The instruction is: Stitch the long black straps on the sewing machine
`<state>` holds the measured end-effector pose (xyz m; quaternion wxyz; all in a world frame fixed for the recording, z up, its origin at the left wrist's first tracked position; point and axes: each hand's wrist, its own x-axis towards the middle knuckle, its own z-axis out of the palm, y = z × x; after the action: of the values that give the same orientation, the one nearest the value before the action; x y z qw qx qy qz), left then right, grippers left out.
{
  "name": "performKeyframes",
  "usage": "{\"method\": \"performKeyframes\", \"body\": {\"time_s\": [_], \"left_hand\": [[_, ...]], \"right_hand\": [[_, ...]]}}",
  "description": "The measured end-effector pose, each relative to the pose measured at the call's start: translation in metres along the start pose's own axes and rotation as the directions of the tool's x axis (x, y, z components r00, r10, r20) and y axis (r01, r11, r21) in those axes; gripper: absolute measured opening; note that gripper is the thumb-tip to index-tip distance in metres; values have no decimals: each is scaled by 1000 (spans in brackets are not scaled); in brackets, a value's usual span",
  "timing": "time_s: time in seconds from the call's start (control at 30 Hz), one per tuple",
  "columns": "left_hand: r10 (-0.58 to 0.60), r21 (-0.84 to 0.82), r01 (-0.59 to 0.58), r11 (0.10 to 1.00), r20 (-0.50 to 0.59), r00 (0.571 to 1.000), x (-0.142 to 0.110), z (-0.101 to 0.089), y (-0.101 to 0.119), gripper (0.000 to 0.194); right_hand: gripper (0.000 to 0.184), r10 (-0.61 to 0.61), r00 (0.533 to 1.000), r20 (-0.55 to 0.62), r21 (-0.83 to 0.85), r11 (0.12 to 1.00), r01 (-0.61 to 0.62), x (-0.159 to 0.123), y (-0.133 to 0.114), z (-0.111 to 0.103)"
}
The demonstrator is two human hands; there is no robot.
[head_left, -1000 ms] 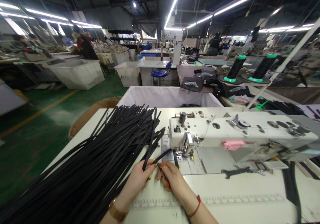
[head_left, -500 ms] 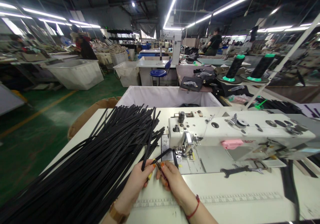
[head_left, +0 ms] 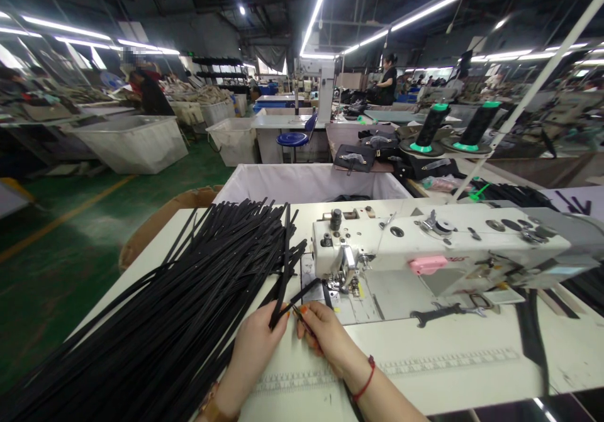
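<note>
Two hands work at the surface (head_left: 425, 353): the left hand (head_left: 255, 340) pinches one black strap (head_left: 283, 265) beside the strap pile (head_left: 179, 309), the right hand (head_left: 325, 337) grips its end near the sewing machine (head_left: 425, 252), best kept flat and aligned.

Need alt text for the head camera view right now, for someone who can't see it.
Both hands, left hand and right hand, pinch thin black strips before a white sewing machine. A large pile of black strips covers the table on the left.
</note>
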<state>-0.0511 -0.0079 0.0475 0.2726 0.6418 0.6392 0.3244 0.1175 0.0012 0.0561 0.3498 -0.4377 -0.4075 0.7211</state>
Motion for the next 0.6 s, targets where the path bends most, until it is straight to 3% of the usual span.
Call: {"method": "performKeyframes", "body": {"time_s": [0.13,0.27,0.4,0.6], "left_hand": [[105,252,-110,962,34,994,-5,0,-2,24],[183,385,-184,904,40,982,-7,1,-3,23],[194,397,-192,898,36,980,-8,3,-5,22],[99,248,-102,963,26,995,-6,4,-4,22]], "right_hand": [[30,5,1000,3,-19,1000,-5,1,-1,-1],[27,-5,1000,-16,-16,1000,5,-2,0,-2],[21,40,999,-15,-15,999,-40,-7,1,-3],[17,32,998,-54,-86,996,-37,-9,-1,-1]]}}
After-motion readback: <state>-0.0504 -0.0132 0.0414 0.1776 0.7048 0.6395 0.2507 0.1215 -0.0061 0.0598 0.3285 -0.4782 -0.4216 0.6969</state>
